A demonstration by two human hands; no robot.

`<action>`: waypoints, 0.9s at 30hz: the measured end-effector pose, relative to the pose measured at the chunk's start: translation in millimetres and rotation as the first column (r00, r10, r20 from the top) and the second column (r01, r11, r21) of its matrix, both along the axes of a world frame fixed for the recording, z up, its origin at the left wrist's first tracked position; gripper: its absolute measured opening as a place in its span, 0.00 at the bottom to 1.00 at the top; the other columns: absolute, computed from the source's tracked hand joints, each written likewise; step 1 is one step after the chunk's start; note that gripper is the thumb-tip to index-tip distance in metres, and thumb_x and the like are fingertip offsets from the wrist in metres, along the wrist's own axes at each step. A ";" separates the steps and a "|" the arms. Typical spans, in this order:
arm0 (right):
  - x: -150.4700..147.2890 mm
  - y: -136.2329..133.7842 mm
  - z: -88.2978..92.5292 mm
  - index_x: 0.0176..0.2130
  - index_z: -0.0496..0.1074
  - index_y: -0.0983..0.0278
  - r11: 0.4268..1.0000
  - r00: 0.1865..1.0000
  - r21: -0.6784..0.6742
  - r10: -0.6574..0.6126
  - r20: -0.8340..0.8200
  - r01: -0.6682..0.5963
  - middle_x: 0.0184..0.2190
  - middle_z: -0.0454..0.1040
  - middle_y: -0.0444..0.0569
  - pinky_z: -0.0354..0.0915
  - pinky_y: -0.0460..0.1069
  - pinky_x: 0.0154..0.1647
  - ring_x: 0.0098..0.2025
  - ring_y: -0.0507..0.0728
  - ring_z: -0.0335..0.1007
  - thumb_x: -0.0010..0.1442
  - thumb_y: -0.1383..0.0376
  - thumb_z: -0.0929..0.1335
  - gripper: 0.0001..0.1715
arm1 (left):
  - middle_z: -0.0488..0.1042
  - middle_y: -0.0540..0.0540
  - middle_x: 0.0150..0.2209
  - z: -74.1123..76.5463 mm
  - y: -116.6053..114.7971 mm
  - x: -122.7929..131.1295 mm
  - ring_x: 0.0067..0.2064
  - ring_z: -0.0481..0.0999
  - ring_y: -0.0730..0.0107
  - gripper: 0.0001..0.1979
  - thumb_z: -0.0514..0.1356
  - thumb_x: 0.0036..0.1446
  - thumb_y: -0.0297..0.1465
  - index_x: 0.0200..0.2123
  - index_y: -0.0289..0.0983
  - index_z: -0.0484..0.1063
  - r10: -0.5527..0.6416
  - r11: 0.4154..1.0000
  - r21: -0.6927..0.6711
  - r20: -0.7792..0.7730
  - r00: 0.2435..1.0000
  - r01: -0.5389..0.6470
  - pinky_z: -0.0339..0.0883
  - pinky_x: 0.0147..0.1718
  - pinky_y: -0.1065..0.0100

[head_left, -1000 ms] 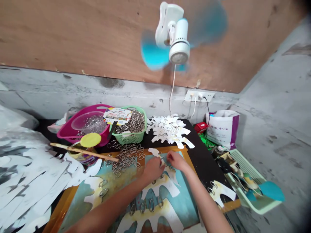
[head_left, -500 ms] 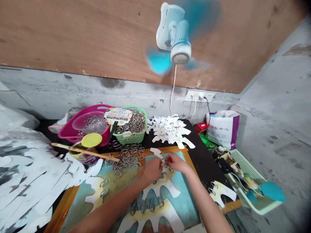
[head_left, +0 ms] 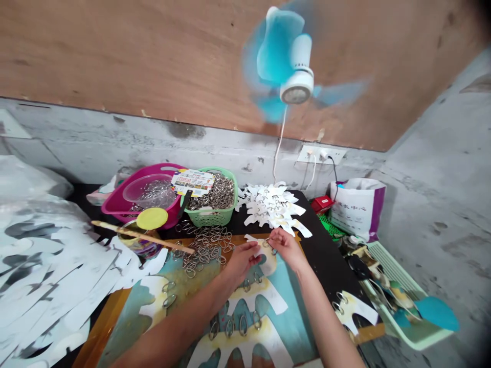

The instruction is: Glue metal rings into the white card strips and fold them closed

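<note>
Both bare forearms stretch forward, converging. The left hand and right hand sit close together, fingers curled.

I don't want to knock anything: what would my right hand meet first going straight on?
Probably the pile of white cutouts just beyond the right hand, though depth is unclear.

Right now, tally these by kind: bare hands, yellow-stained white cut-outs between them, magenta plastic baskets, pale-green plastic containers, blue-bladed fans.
Bare left hand and right hand: 2
Yellow-stained white cut-out between them: 1
Magenta plastic basket: 1
Pale-green plastic containers, ring-filled basket and slatted tray: 2
Blue-bladed fan: 1
Total: 7
</note>
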State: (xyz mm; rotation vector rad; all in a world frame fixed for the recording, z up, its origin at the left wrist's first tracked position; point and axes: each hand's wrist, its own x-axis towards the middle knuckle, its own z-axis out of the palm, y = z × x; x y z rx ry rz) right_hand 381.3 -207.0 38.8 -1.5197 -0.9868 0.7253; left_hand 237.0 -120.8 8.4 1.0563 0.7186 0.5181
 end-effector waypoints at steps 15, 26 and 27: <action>-46.6 -15.2 4.8 0.38 0.77 0.61 0.929 0.839 0.093 -0.364 0.405 0.358 0.37 0.80 0.51 0.67 0.51 0.41 0.38 0.60 0.76 0.61 0.59 0.66 0.12 | 0.71 0.51 0.32 15.0 -10.6 4.4 0.31 0.72 0.76 0.19 0.75 0.34 0.31 0.29 0.35 0.72 0.235 0.961 -0.201 0.246 0.940 -0.188 0.67 0.31 0.74; -16.4 -13.8 31.2 0.32 0.72 0.61 0.992 0.735 -0.116 0.050 0.676 0.040 0.28 0.75 0.44 0.59 0.46 0.32 0.31 0.54 0.69 0.59 0.70 0.65 0.08 | 0.72 0.44 0.42 24.7 -24.9 -27.0 0.46 0.74 0.61 0.17 0.66 0.47 0.36 0.40 0.39 0.68 0.148 0.974 -0.214 0.344 0.927 -0.076 0.70 0.44 0.62; -13.4 -12.0 26.5 0.31 0.72 0.61 0.988 0.714 -0.152 0.104 0.692 0.003 0.27 0.74 0.43 0.58 0.46 0.31 0.30 0.54 0.69 0.58 0.71 0.65 0.08 | 0.71 0.44 0.44 23.2 -25.7 -30.9 0.49 0.73 0.60 0.18 0.65 0.48 0.35 0.42 0.40 0.67 0.218 0.975 -0.107 0.289 0.932 -0.195 0.68 0.48 0.60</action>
